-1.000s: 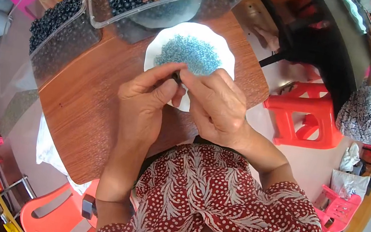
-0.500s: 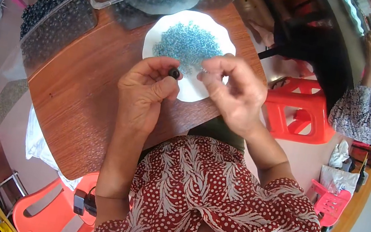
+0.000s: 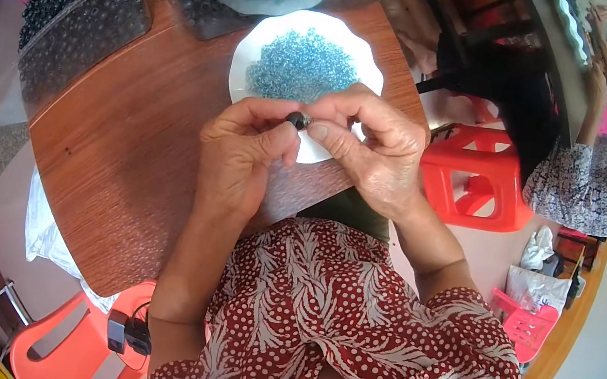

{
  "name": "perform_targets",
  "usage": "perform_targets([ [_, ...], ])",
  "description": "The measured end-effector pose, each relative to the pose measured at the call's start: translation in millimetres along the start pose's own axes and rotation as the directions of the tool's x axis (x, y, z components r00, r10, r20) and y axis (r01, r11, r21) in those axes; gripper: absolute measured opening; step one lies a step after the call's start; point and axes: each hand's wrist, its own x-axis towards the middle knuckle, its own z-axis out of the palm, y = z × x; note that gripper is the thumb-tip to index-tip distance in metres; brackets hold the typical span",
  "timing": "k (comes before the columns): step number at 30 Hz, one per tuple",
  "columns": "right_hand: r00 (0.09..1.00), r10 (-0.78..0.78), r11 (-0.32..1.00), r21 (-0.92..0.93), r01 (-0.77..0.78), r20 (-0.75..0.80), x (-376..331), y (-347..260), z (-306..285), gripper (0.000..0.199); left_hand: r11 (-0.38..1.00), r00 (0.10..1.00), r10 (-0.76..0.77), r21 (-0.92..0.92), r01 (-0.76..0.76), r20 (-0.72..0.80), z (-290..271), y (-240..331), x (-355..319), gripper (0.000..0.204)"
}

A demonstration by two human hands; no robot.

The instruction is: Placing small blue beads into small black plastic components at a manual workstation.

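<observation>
left hand [image 3: 245, 151]: fingers pinched shut on a small dark bead [image 3: 299, 120] | right hand [image 3: 375, 149]: fingertips closed against the bead's right side, thread too fine to tell | bead: held between both hands, above the near rim of white plate [image 3: 249, 58] of blue beads [image 3: 301, 67], toward the counter [image 3: 114, 156] right edge | both hands equally near

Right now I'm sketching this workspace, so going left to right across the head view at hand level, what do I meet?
Bare wooden table → left hand → small dark bead pinched between both hands → right hand → red plastic stool → another person's patterned sleeve.
</observation>
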Motion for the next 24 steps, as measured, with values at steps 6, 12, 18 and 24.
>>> perform_targets([
  [6, 0.998, 0.059, 0.998, -0.005, -0.059, -0.012, -1.1, 2.7, 1.5, 0.010, 1.000, 1.000, -0.005, 0.012, 0.005, -0.025, 1.9, 0.4, 0.1, 0.019],
  [12, 0.988, -0.154, 0.975, -0.163, 0.148, -0.022, 3.2, 11.4, -0.4, 0.010, 0.997, 0.999, 0.041, 0.061, -0.040, -0.010, 6.6, -2.7, 2.9, 0.020],
  [18, 0.912, 0.370, 0.858, 0.312, -0.408, 0.176, 11.3, 8.3, -8.0, 0.016, 0.960, 0.986, -0.165, 0.224, 0.169, -0.036, 4.2, 2.2, -2.5, 0.019],
  [24, 0.859, 0.370, 0.851, 0.241, -0.466, 0.354, 27.1, 11.7, -24.0, 0.013, 0.964, 0.966, -0.255, 0.090, 0.250, 0.047, 3.4, 5.4, -3.4, 0.020],
])
